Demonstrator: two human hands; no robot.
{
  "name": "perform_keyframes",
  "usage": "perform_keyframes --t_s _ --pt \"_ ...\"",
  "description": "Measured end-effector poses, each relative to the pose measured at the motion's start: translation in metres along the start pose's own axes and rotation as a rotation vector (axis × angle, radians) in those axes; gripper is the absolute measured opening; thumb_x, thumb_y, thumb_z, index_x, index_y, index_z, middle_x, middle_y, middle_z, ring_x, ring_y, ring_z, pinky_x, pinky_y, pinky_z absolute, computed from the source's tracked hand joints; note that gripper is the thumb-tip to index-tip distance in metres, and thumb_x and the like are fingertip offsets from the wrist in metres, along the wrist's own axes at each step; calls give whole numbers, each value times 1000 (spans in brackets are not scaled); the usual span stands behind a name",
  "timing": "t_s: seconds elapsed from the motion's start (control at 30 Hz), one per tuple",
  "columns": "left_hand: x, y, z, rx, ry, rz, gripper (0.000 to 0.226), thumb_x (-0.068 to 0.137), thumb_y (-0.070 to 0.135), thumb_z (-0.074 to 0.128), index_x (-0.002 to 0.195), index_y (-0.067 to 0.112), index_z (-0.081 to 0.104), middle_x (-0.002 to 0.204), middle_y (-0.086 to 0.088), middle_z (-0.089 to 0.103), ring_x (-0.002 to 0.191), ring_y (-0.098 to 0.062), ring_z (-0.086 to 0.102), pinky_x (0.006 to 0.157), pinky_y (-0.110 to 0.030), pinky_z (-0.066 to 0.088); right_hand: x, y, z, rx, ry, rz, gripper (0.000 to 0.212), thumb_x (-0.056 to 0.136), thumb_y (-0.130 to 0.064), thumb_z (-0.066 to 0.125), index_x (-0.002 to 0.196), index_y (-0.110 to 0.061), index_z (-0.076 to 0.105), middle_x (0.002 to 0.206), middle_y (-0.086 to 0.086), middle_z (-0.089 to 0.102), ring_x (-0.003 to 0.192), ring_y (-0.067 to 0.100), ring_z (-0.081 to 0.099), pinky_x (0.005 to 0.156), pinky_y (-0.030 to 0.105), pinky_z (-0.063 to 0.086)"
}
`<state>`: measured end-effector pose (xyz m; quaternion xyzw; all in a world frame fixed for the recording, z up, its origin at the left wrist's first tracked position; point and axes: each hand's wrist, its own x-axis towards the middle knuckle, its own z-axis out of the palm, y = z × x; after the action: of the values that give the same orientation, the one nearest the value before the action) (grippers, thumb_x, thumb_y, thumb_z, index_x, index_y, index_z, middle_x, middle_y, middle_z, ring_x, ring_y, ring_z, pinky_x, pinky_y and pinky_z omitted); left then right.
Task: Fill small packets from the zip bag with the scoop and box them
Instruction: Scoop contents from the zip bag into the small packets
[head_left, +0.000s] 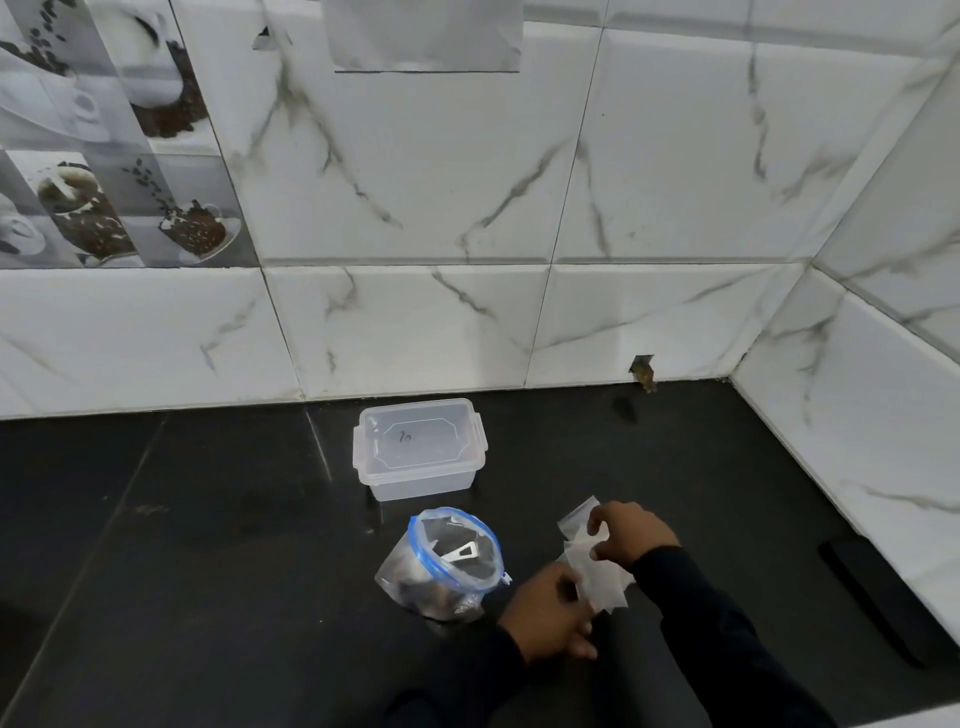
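The fingers (601, 518) of the right hand (631, 535) are curled and pinch the far edge of a loose bunch of small packets (597, 574), thumb and forefinger closed on the thin clear plastic. The left hand (550, 610) meets the same bunch from the near side. Its fingers are bent around the packets' lower left corner, though exactly how many of them grip it cannot be made out. The packets are flat and see-through. They fan out between the two hands, just above or on the surface (208, 571); which one is unclear. Dark sleeves (727, 639) cover both forearms.

Just left of the hands stands the zip bag (441, 590), its blue-rimmed mouth open and facing up, with dark contents settled in its bottom. The scoop (460, 552) lies inside it, its pale handle with a triangular cut-out showing through the opening. Behind the bag, close to the wall, sits the box (420, 449), a translucent plastic tub with its lid on and clips at both ends. It is apart from the bag and from both hands.

The surface is glossy black. White marble-patterned tiles (519, 182) rise behind it and along the right side.
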<state>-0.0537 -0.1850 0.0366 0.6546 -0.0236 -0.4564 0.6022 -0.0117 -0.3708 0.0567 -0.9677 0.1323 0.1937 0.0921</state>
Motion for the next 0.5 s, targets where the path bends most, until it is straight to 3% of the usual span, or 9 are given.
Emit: perform_keyframes --t_s 0.07,0.17,0.3,0.4,0.5 --pt "13 13 11 -9 84 22 47 93 17 61 134 23 39 126 -15 59 85 -23 73 64 -27 61 -2 0 2 -12 -13 -9 28 81 -32 75 106 -32 62 114 -5 62 96 16 62 78 27 47" --pt "24 24 17 112 255 72 52 93 19 58 140 25 35 136 -9 55 113 -26 64 81 -29 58 -4 0 7 -11 -23 -20 21 82 -29 71 101 -30 62 109 -2 61 88 15 61 75 26 48" --pt "25 25 16 173 326 76 46 95 19 51 137 30 37 128 -5 59 102 -23 65 78 -31 60 -13 0 11 22 -6 -48 2 86 -26 65 88 -25 66 95 -3 68 83 11 67 77 26 56" --pt "25 21 14 221 384 129 29 96 29 51 124 35 46 126 -3 61 106 -23 64 90 -37 57 -29 -4 8 105 42 -69 4 88 -28 64 85 -27 66 88 -6 68 72 7 66 75 28 59" --pt "12 20 16 244 449 255 7 95 33 52 101 36 54 108 -2 62 93 -18 65 80 -37 61 -52 -11 0 176 139 -111 11 90 -31 61 79 -29 63 76 -7 68 63 4 65 69 28 59"
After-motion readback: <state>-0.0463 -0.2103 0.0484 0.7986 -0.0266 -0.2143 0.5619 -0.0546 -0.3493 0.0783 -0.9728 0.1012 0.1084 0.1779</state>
